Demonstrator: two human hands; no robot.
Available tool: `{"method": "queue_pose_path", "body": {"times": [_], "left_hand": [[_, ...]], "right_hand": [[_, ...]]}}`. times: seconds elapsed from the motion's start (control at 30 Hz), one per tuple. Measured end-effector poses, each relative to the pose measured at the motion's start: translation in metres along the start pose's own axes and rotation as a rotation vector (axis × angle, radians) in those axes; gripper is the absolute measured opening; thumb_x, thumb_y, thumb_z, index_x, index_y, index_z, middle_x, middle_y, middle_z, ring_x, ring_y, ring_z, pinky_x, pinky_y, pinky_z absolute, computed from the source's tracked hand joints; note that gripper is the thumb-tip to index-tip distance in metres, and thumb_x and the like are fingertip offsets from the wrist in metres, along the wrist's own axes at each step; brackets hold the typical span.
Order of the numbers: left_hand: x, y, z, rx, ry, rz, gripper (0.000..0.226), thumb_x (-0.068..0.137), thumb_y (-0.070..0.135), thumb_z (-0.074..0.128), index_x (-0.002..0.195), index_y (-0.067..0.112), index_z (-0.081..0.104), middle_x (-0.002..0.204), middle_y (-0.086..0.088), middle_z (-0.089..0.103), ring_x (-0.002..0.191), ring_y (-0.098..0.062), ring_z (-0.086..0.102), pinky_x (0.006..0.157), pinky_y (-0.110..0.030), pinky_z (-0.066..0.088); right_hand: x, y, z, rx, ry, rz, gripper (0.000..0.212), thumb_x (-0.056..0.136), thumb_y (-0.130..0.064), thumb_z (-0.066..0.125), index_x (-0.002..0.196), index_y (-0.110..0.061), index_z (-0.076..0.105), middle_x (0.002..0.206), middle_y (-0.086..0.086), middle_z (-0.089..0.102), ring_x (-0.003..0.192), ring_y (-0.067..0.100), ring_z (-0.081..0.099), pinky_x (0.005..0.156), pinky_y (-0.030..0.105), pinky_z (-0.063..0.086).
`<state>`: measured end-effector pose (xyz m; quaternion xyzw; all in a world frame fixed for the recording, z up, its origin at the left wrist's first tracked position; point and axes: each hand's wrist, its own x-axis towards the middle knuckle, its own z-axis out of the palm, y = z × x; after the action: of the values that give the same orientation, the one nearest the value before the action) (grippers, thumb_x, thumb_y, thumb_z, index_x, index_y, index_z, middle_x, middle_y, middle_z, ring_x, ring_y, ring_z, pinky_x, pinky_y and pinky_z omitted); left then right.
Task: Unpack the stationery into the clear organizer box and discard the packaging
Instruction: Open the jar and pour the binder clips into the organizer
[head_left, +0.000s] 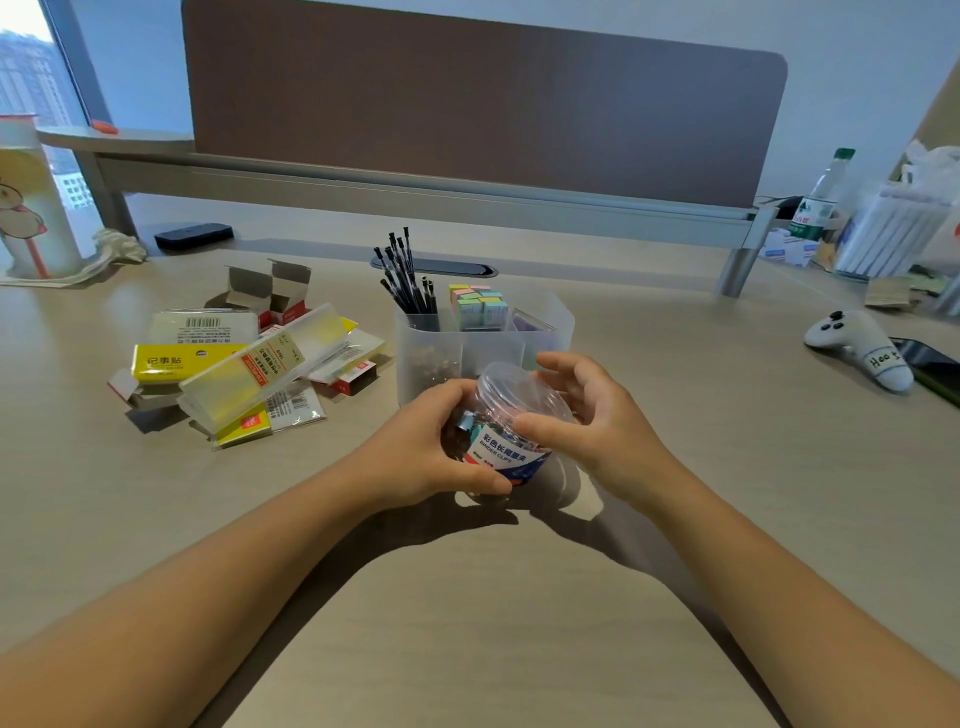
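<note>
A clear round tub of coloured binder clips (506, 441) with a blue and white label is held tilted just above the desk, its lid facing away from me. My left hand (431, 447) grips its bottom end. My right hand (587, 415) curls around the lid end, thumb on the label. Right behind the tub stands the clear organizer box (550, 317). Black pen refills (405, 280) fill its back-left compartment, pastel sticky notes (478, 304) the back middle, and small dark items the front left.
A pile of packaging (244, 364) lies left of the organizer: a clear plastic case, yellow note wrappers, opened small cartons. At the right lie a white game controller (857, 348) and a phone (930, 364). A brown divider panel (483, 98) runs along the back.
</note>
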<state>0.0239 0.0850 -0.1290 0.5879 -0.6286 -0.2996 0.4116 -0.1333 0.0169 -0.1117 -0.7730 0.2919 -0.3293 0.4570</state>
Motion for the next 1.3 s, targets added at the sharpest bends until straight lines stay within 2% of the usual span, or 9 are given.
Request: {"method": "queue_pose_path", "body": {"times": [0.17, 0.3, 0.57, 0.8, 0.93, 1.0, 1.1, 1.2, 1.3], "left_hand": [[0.000, -0.001, -0.004, -0.076, -0.023, 0.005, 0.053, 0.065, 0.010, 0.076, 0.098, 0.037, 0.044, 0.099, 0.017, 0.057, 0.091, 0.003, 0.060, 0.075, -0.013, 0.052], [-0.001, -0.002, -0.010, -0.150, -0.033, -0.014, 0.051, 0.067, 0.004, 0.073, 0.100, 0.033, 0.047, 0.100, 0.009, 0.061, 0.097, -0.009, 0.062, 0.079, -0.017, 0.053], [-0.001, -0.005, -0.014, -0.221, 0.069, -0.043, 0.054, 0.067, 0.003, 0.071, 0.104, 0.031, 0.045, 0.099, 0.011, 0.059, 0.094, -0.007, 0.060, 0.073, -0.014, 0.053], [-0.002, 0.001, -0.012, -0.297, 0.067, -0.080, 0.060, 0.069, 0.000, 0.068, 0.116, 0.026, 0.041, 0.105, 0.008, 0.057, 0.102, -0.012, 0.058, 0.085, -0.027, 0.051], [-0.004, 0.004, -0.009, -0.327, 0.021, -0.081, 0.063, 0.069, -0.002, 0.068, 0.121, 0.021, 0.041, 0.112, 0.002, 0.057, 0.106, -0.017, 0.058, 0.086, -0.028, 0.052], [-0.003, 0.007, -0.005, -0.374, -0.013, -0.075, 0.068, 0.068, -0.004, 0.068, 0.125, 0.018, 0.040, 0.119, -0.003, 0.056, 0.109, -0.019, 0.058, 0.089, -0.029, 0.052], [0.002, 0.017, -0.001, -0.487, -0.011, -0.066, 0.060, 0.068, -0.009, 0.065, 0.111, 0.025, 0.042, 0.112, 0.001, 0.055, 0.099, -0.015, 0.061, 0.082, -0.026, 0.054], [0.009, 0.030, -0.003, -0.576, 0.005, -0.049, 0.050, 0.070, -0.009, 0.062, 0.099, 0.026, 0.043, 0.105, 0.002, 0.053, 0.088, -0.012, 0.062, 0.072, -0.020, 0.056], [0.020, 0.048, -0.005, -0.710, -0.029, -0.062, 0.039, 0.069, 0.015, 0.060, 0.104, 0.022, 0.046, 0.110, -0.005, 0.055, 0.095, -0.017, 0.061, 0.075, -0.021, 0.056]], "right_hand": [[0.003, -0.001, -0.007, 0.067, -0.011, -0.033, 0.054, 0.066, -0.026, 0.070, 0.114, -0.027, 0.045, 0.111, -0.010, 0.051, 0.104, 0.007, 0.051, 0.074, 0.014, 0.050], [0.004, 0.000, -0.022, 0.127, 0.075, -0.054, 0.042, 0.060, -0.030, 0.060, 0.100, -0.036, 0.050, 0.110, -0.009, 0.055, 0.102, 0.004, 0.053, 0.072, 0.008, 0.049], [-0.001, 0.013, -0.048, -0.504, -0.042, 0.191, 0.059, 0.075, -0.030, 0.069, 0.127, -0.017, 0.043, 0.124, 0.000, 0.049, 0.101, 0.009, 0.045, 0.084, 0.023, 0.037], [-0.001, 0.019, -0.038, -0.747, -0.135, 0.193, 0.064, 0.073, -0.043, 0.066, 0.127, -0.020, 0.042, 0.131, -0.001, 0.043, 0.117, 0.013, 0.038, 0.095, 0.028, 0.035], [-0.004, 0.003, -0.034, -0.330, 0.098, 0.056, 0.027, 0.083, -0.032, 0.058, 0.108, -0.024, 0.054, 0.102, -0.009, 0.053, 0.092, 0.003, 0.050, 0.075, 0.012, 0.044], [-0.004, -0.006, -0.027, -0.087, 0.079, 0.090, 0.010, 0.087, -0.027, 0.051, 0.096, -0.024, 0.055, 0.091, -0.005, 0.061, 0.079, 0.006, 0.059, 0.065, 0.013, 0.050], [0.001, -0.011, -0.020, 0.171, -0.051, 0.219, 0.026, 0.091, -0.028, 0.044, 0.102, -0.011, 0.060, 0.086, 0.002, 0.066, 0.073, 0.017, 0.065, 0.071, 0.026, 0.055], [0.004, -0.021, -0.027, 0.335, -0.035, 0.250, 0.031, 0.091, -0.026, 0.045, 0.106, -0.004, 0.060, 0.086, 0.007, 0.067, 0.077, 0.020, 0.065, 0.076, 0.031, 0.056], [0.010, -0.030, -0.039, 0.408, 0.043, 0.240, 0.024, 0.090, -0.024, 0.046, 0.096, -0.007, 0.062, 0.086, 0.008, 0.064, 0.082, 0.024, 0.062, 0.076, 0.031, 0.055]]}}
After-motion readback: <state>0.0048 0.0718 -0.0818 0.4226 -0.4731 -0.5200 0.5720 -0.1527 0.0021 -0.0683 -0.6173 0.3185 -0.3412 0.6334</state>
